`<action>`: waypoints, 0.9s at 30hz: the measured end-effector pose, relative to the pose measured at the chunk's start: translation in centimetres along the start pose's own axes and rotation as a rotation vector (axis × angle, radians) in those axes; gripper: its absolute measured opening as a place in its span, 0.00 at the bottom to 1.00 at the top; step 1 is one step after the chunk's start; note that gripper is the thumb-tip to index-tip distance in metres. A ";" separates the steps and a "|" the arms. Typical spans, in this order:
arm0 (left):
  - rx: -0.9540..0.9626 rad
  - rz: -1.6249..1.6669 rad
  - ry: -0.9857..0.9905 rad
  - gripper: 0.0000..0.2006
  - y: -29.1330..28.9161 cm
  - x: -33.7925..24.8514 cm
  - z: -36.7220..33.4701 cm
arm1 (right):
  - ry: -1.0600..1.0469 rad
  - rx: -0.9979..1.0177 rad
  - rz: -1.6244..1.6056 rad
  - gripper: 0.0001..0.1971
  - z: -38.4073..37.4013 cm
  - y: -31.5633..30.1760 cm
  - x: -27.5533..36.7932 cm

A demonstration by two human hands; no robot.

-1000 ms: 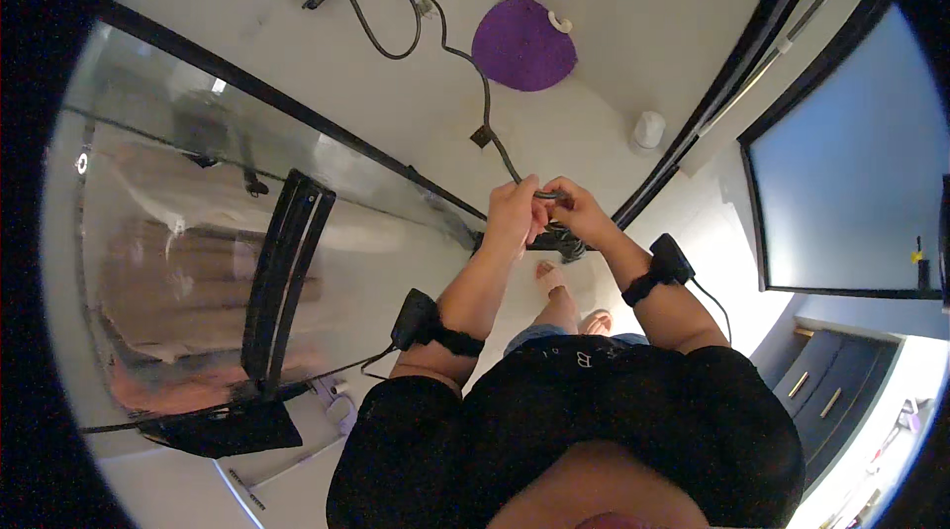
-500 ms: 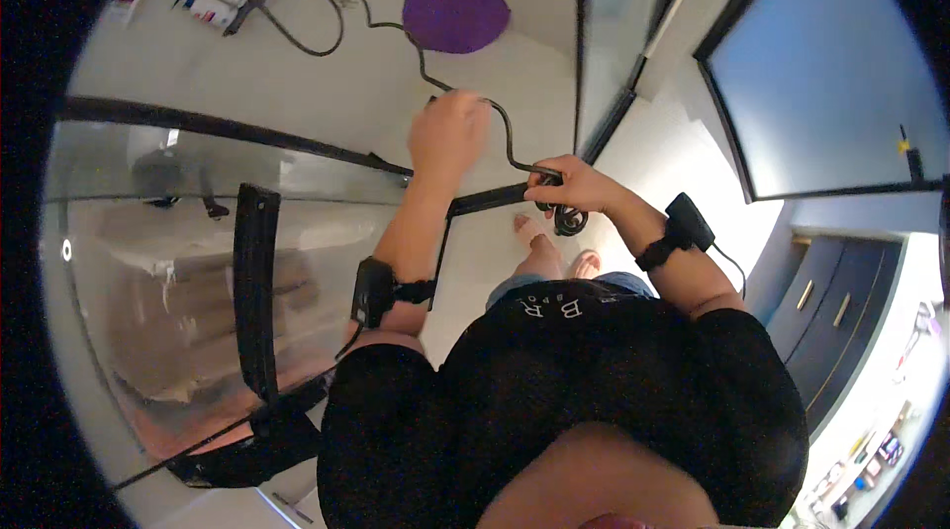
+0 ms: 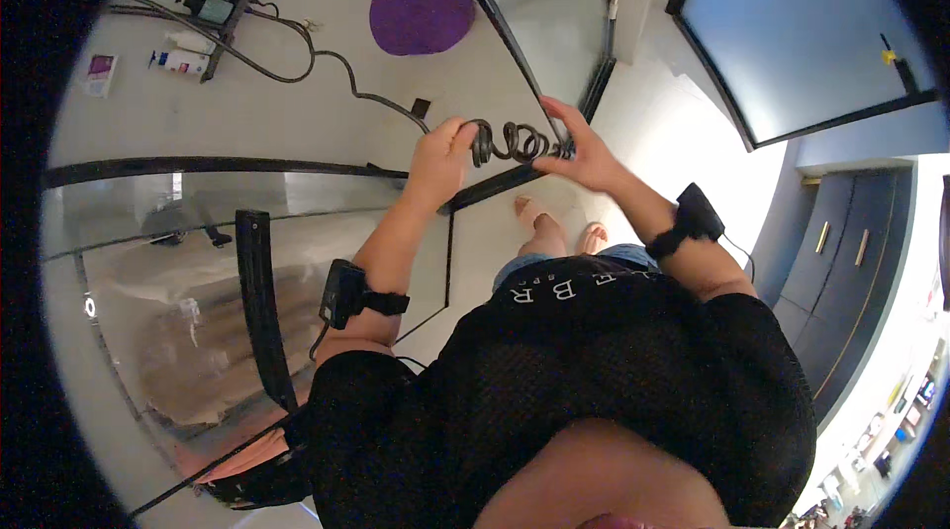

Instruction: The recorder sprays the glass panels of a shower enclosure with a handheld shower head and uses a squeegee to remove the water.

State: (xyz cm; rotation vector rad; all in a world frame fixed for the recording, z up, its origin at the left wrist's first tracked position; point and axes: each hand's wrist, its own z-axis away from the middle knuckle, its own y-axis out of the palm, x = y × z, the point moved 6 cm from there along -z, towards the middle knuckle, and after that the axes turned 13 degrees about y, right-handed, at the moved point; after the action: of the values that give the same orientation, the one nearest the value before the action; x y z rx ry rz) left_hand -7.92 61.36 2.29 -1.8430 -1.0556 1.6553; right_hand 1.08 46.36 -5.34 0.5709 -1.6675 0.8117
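A dark grey hose (image 3: 513, 139) is bunched into loose, spring-like coils between my two hands. My left hand (image 3: 441, 159) is closed round it at the left end of the coils. From there a single strand runs up and left, past a bottle rack, to the far left. My right hand (image 3: 582, 153) grips the other end of the coils, thumb below and fingers above; the hose's end there is mostly hidden by the hand. Both hands are above the dark lower frame of a glass enclosure, with the edge of a glass panel (image 3: 495, 9) just beyond the right hand.
A rack (image 3: 230, 29) with several bottles stands far left, near a white-and-purple pack (image 3: 100, 75). A purple round mat (image 3: 423, 12) lies at the far side. Glass panels with a black rail (image 3: 228, 168) stand at left. Dark cabinets (image 3: 841, 252) are at right.
My left hand has moved slightly down, and my right hand slightly up. The hose, earlier a wavy strand with a small bundle at the right hand, now shows stretched coils between the hands.
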 end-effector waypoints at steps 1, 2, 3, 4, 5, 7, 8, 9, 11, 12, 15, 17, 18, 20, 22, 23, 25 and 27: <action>-0.019 0.091 -0.093 0.11 -0.2 0.4 -0.1 | -0.113 -0.086 0.124 0.42 0.9 0.5 1.8; -0.041 0.181 -0.188 0.12 -0.5 0.7 -0.1 | -0.117 -0.090 0.114 0.42 1.1 1.5 3.0; -0.039 0.169 -0.186 0.12 -0.7 0.2 -0.2 | -0.152 -0.162 0.222 0.41 1.0 2.5 4.7; -0.079 0.350 -0.258 0.12 -0.6 -0.2 -0.4 | -0.187 -0.244 0.333 0.40 0.8 3.1 5.9; -0.120 0.531 -0.331 0.13 -0.4 -0.5 -0.4 | -0.194 -0.259 0.323 0.40 0.1 4.0 6.1; -0.121 0.611 -0.350 0.12 -0.7 -0.5 -0.1 | -0.153 -0.437 0.182 0.32 -2.1 4.4 5.7; -0.114 0.711 -0.376 0.12 -0.7 -0.5 0.1 | -0.164 -0.442 0.172 0.32 -2.8 4.3 5.7; -0.127 0.702 -0.367 0.13 -1.4 -0.4 0.2 | -0.023 -0.234 0.095 0.29 -4.0 5.3 4.9; -0.131 0.545 -0.318 0.13 -3.8 -0.7 1.0 | 0.072 0.001 -0.011 0.20 -5.4 6.0 3.5; -0.151 0.399 -0.278 0.13 -5.6 -0.9 1.8 | 0.071 0.069 0.148 0.17 -5.6 5.4 3.3; -0.191 0.348 -0.161 0.13 -10.2 -2.4 2.4 | 0.122 0.170 0.326 0.14 -4.9 1.5 -4.7; -0.187 0.292 -0.180 0.13 -10.9 -2.0 3.1 | 0.379 0.216 0.346 0.12 -3.2 -2.7 -10.8; -0.152 0.239 -0.191 0.12 -10.7 -2.1 3.3 | 0.399 0.182 0.474 0.11 -1.9 -5.3 -15.3; -0.110 0.192 -0.184 0.13 -9.8 -2.1 3.0 | 0.558 0.227 0.342 0.10 -0.1 -7.2 -18.4; -0.065 0.148 -0.192 0.13 -7.8 -2.4 3.3 | 0.692 0.350 0.110 0.10 2.5 -5.3 -15.2; 0.021 0.076 -0.124 0.12 -5.9 -2.7 2.5 | 0.786 0.325 0.171 0.10 3.0 -4.5 -15.1; 0.119 0.006 -0.048 0.11 -2.8 -3.7 0.6 | 0.726 0.417 0.278 0.13 2.7 -3.0 -13.8; 0.535 -0.260 0.000 0.09 1.3 -5.3 0.2 | 0.664 0.448 0.267 0.11 1.8 -2.6 -11.7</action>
State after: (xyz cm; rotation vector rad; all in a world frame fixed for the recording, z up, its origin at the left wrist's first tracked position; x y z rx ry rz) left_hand -7.78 56.38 4.61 -1.3029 -0.7194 1.5845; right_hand 4.74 42.79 -16.35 0.3214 -0.9578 1.4109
